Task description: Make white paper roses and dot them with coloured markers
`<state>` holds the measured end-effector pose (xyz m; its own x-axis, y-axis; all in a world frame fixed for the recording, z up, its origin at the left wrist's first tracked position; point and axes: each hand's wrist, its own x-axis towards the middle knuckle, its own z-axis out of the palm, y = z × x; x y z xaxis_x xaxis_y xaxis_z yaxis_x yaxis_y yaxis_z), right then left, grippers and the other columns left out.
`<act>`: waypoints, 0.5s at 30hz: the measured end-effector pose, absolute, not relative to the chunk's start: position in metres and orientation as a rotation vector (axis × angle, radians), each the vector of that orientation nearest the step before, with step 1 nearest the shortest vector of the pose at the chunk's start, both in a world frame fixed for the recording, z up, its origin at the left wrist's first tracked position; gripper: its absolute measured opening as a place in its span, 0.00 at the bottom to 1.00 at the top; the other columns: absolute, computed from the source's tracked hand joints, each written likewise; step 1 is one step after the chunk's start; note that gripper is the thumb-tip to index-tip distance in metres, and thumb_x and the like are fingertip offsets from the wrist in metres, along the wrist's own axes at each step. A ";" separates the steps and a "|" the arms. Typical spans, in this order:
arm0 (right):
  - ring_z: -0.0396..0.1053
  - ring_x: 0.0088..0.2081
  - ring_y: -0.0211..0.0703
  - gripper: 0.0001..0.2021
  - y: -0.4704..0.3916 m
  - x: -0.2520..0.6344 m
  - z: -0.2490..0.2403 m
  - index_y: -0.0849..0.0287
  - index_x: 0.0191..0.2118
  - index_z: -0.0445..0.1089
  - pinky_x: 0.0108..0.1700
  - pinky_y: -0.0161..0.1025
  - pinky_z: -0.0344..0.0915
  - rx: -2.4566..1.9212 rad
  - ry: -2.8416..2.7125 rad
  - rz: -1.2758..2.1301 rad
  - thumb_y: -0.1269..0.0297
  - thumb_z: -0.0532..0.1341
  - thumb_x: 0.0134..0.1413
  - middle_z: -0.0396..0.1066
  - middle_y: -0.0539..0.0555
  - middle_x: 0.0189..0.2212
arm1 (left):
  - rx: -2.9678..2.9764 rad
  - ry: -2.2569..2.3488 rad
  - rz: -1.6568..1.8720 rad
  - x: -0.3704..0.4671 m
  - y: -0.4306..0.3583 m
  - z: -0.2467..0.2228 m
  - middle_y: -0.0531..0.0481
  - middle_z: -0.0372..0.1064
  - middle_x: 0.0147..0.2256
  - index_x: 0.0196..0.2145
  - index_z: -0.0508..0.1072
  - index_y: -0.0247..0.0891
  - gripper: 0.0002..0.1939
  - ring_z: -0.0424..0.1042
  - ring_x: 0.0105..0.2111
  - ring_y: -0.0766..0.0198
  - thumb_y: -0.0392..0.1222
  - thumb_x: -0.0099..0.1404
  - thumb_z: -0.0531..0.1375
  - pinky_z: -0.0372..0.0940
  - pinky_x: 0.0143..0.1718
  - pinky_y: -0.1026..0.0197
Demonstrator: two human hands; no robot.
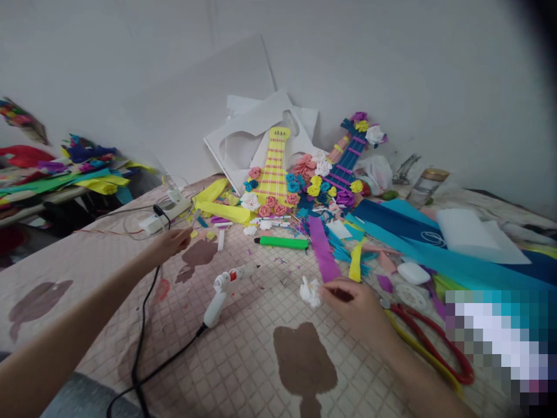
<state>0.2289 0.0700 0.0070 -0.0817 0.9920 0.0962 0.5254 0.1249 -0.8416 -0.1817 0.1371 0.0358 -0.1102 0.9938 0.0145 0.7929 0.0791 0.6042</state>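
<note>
My right hand (350,299) is closed in a pinch at the edge of a white paper flower (310,291), just above the checked tablecloth. Stretched to the far left, my left hand (173,242) has its fingers pressed together beside a small yellow paper piece (194,234); whether they grip it is hidden. Between the hands lies a white hot glue gun (224,290), nozzle pointing right, its black cord running toward me. Behind it is a green pen-shaped tool (282,242). A purple crepe paper strip (322,249) ends near my right fingertips.
At the back, a yellow paper guitar (276,168) and a blue one (343,165) with paper flowers lean by white cut-out boards (256,125). Red-handled scissors (435,342) lie right of my right arm. A power strip (163,216) sits back left; blue crepe paper (404,232) covers the right.
</note>
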 end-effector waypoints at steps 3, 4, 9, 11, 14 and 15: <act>0.70 0.29 0.43 0.11 0.070 0.230 0.008 0.60 0.26 0.75 0.32 0.37 0.65 -1.483 -1.706 0.821 0.59 0.59 0.46 0.74 0.54 0.26 | 1.783 1.792 0.721 -0.166 0.114 0.049 0.59 0.56 0.15 0.46 0.68 0.35 0.21 0.58 0.16 0.70 0.50 0.67 0.45 0.57 0.21 0.65; 0.70 0.29 0.43 0.10 0.070 0.230 0.008 0.60 0.26 0.75 0.32 0.37 0.65 -1.482 -1.708 0.815 0.59 0.59 0.46 0.74 0.54 0.26 | 1.787 1.736 0.734 -0.158 0.106 0.054 0.60 0.59 0.16 0.51 0.64 0.36 0.23 0.59 0.17 0.70 0.51 0.66 0.46 0.58 0.23 0.64; 0.70 0.30 0.44 0.10 0.071 0.230 0.006 0.59 0.25 0.74 0.32 0.37 0.65 -1.476 -1.714 0.798 0.60 0.59 0.46 0.75 0.54 0.26 | 1.672 1.415 0.904 -0.116 0.073 0.075 0.51 0.70 0.31 0.51 0.64 0.41 0.23 0.64 0.24 0.66 0.50 0.60 0.54 0.55 0.20 0.63; 0.70 0.29 0.44 0.10 0.071 0.230 0.005 0.59 0.25 0.74 0.32 0.38 0.65 -1.475 -1.712 0.790 0.60 0.59 0.46 0.74 0.55 0.26 | 1.654 1.379 0.910 -0.101 0.065 0.082 0.52 0.69 0.27 0.48 0.67 0.41 0.20 0.60 0.20 0.67 0.50 0.59 0.55 0.52 0.18 0.64; 0.70 0.29 0.44 0.10 0.071 0.230 0.005 0.59 0.25 0.74 0.32 0.37 0.65 -1.469 -1.713 0.788 0.60 0.59 0.46 0.74 0.54 0.26 | 1.639 1.237 0.935 -0.081 0.055 0.092 0.56 0.65 0.21 0.51 0.64 0.44 0.20 0.54 0.16 0.70 0.49 0.62 0.53 0.47 0.15 0.64; 0.69 0.29 0.43 0.10 0.071 0.230 0.006 0.59 0.25 0.74 0.32 0.37 0.65 -1.468 -1.713 0.790 0.60 0.59 0.46 0.74 0.54 0.26 | 1.629 1.174 0.931 -0.074 0.050 0.096 0.56 0.64 0.20 0.53 0.63 0.45 0.20 0.52 0.15 0.70 0.49 0.63 0.52 0.45 0.14 0.64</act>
<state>0.2298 0.0713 0.0056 -0.0780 0.9874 0.1379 0.5367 0.1581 -0.8288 -0.0744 0.0504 0.0961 0.2667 0.9612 0.0704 0.2874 -0.1490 0.9462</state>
